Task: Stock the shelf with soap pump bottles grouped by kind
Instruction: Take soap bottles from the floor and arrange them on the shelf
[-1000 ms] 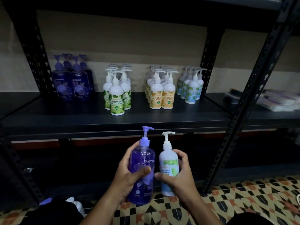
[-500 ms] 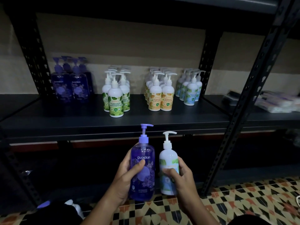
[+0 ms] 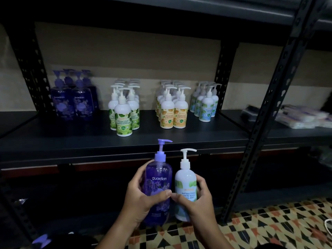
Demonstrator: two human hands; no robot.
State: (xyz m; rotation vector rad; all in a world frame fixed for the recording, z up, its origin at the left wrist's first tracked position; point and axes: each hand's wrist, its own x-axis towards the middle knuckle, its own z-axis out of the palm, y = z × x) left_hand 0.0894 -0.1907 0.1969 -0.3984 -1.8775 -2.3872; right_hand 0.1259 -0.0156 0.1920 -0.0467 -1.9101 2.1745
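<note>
My left hand (image 3: 142, 198) grips a purple pump bottle (image 3: 158, 178) upright, below the front edge of the dark shelf (image 3: 89, 141). Beside it, my right hand (image 3: 197, 203) holds a white cool-mint pump bottle (image 3: 185, 180), also upright. The two bottles touch side by side. On the shelf stand four groups: purple bottles (image 3: 73, 101) at the left, white green-label bottles (image 3: 124, 114), white orange-label bottles (image 3: 172, 110), and white blue-label mint bottles (image 3: 204, 105) at the right.
Black perforated uprights (image 3: 265, 108) frame the shelf bay. Wrapped packs (image 3: 301, 115) lie on the neighbouring shelf at the right. A patterned tile floor (image 3: 269, 227) spreads below. More bottle tops (image 3: 41, 239) show at the bottom left.
Both hands have lifted the two bottles slightly and brought them closer together; the view has shifted a little to the left.
</note>
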